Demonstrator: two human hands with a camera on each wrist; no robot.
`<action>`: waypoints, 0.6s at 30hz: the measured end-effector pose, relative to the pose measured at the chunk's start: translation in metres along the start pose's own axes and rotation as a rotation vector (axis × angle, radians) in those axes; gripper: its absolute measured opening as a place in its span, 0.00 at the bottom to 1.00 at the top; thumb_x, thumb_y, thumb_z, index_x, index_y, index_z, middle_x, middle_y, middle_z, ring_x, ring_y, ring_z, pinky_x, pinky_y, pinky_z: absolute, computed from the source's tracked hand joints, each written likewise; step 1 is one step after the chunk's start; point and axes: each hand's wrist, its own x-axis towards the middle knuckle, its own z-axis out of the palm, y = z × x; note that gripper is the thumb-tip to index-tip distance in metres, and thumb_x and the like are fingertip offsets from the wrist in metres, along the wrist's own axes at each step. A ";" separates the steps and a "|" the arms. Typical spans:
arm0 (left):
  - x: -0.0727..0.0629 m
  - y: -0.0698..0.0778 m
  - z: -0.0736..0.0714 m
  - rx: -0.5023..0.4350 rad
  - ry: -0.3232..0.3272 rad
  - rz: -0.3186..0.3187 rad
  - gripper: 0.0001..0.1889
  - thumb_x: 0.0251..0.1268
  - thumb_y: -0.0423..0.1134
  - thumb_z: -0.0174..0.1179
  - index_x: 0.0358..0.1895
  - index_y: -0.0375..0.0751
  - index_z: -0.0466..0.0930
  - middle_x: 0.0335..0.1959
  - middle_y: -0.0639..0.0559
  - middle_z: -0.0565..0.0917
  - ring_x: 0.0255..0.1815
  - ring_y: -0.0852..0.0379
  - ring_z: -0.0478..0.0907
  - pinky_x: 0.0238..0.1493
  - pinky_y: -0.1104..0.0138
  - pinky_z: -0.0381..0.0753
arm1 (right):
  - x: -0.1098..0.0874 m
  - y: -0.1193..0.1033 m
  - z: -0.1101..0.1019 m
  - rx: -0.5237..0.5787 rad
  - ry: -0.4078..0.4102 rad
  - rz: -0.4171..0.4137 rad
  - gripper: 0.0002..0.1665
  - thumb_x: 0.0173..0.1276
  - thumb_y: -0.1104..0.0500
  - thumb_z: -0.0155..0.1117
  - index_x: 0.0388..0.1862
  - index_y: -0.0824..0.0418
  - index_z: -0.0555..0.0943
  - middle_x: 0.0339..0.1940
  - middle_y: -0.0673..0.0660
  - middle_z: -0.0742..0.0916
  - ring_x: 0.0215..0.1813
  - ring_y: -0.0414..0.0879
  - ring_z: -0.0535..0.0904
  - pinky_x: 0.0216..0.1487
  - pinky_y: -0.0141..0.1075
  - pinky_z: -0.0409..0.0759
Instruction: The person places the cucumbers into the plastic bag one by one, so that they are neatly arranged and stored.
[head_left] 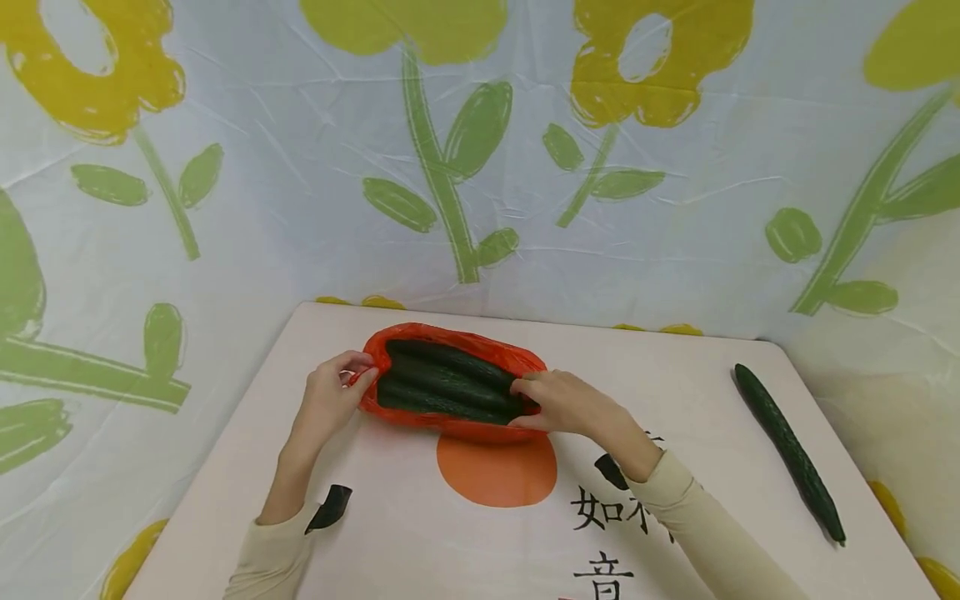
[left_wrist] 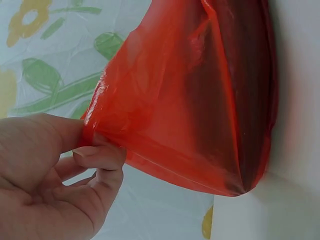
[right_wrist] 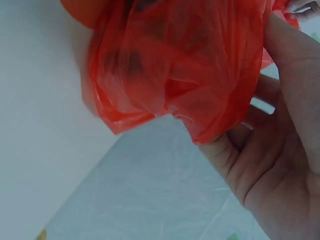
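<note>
A red plastic bag (head_left: 517, 357) lies with its mouth facing up near the far side of the table. Several dark green cucumbers (head_left: 442, 385) rest side by side inside it. At the bag's left end my left hand (head_left: 326, 404) pinches the rim between thumb and fingers; the left wrist view shows the thin red film (left_wrist: 160, 100) stretched from that pinch. My right hand (head_left: 570, 404) grips the right end of the rim, some fingers reaching inside beside the cucumber ends. In the right wrist view crumpled red plastic (right_wrist: 190, 85) partly hides those fingertips.
One loose cucumber (head_left: 787, 450) lies lengthwise near the table's right edge. The pale table (head_left: 390, 517) bears an orange disc print (head_left: 498, 479) and black characters (head_left: 600, 508). A flower-patterned cloth (head_left: 285, 167) hangs behind and along the sides. Small black pieces show near both wrists.
</note>
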 end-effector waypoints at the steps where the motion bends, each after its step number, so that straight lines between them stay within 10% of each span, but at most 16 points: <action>1: 0.000 0.000 0.001 0.003 0.005 -0.001 0.08 0.71 0.29 0.63 0.49 0.29 0.83 0.42 0.37 0.86 0.45 0.41 0.83 0.55 0.46 0.82 | -0.002 -0.001 -0.001 -0.033 0.019 0.018 0.28 0.64 0.45 0.77 0.51 0.65 0.84 0.41 0.57 0.87 0.33 0.45 0.81 0.40 0.40 0.84; 10: -0.003 0.003 0.003 0.043 0.072 -0.001 0.07 0.71 0.31 0.64 0.47 0.31 0.85 0.40 0.39 0.86 0.37 0.46 0.80 0.41 0.68 0.81 | -0.013 -0.007 -0.004 -0.135 0.175 0.199 0.42 0.65 0.49 0.77 0.64 0.76 0.72 0.63 0.77 0.78 0.23 0.58 0.82 0.36 0.47 0.87; 18: -0.007 0.004 0.005 0.092 0.089 0.002 0.08 0.71 0.34 0.65 0.46 0.33 0.86 0.35 0.43 0.86 0.35 0.49 0.80 0.34 0.72 0.77 | -0.023 -0.001 0.000 -0.025 0.342 0.132 0.27 0.61 0.63 0.79 0.56 0.69 0.79 0.46 0.63 0.85 0.33 0.52 0.83 0.37 0.42 0.86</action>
